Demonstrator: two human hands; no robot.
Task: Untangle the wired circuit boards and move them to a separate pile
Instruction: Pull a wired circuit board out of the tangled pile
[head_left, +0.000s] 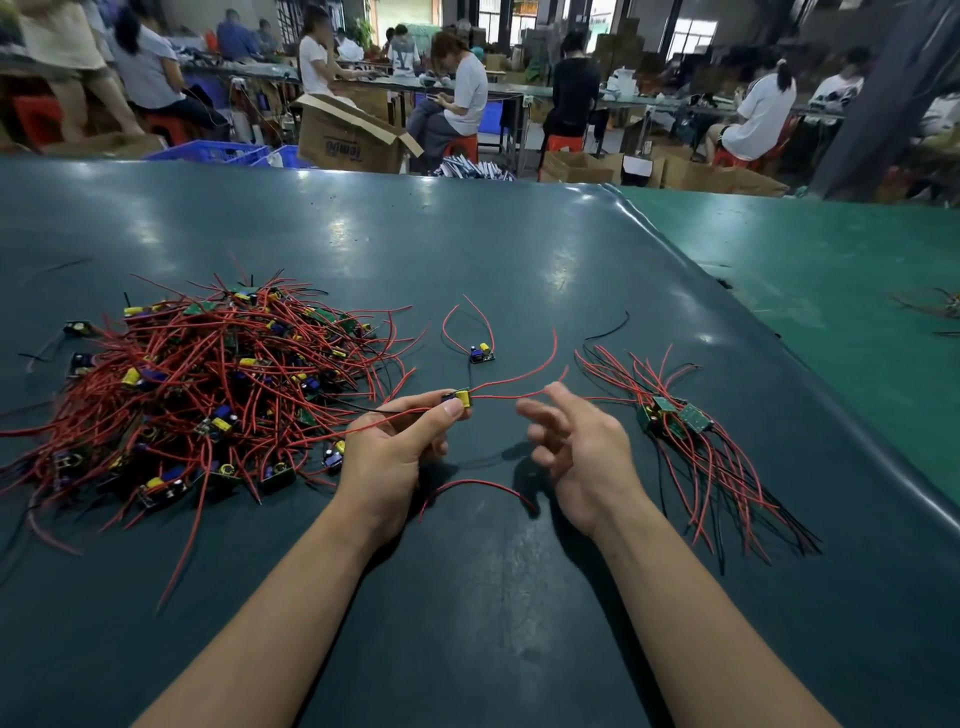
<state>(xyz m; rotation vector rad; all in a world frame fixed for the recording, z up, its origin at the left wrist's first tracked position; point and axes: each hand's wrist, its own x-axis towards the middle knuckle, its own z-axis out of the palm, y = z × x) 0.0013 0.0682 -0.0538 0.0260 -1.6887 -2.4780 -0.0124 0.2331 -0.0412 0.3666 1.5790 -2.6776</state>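
One wired circuit board (460, 399) pinched in left hand (395, 452), just right of tangled pile (208, 384) | right hand (576, 441) spread, empty | risk: trailing wires, possibly still snagged, drag neighbours from pile.

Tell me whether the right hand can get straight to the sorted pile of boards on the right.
Probably yes. The right hand is open and holds nothing, and the sorted pile lies just to its right on the dark mat with nothing between them but bare mat and loose wire ends.
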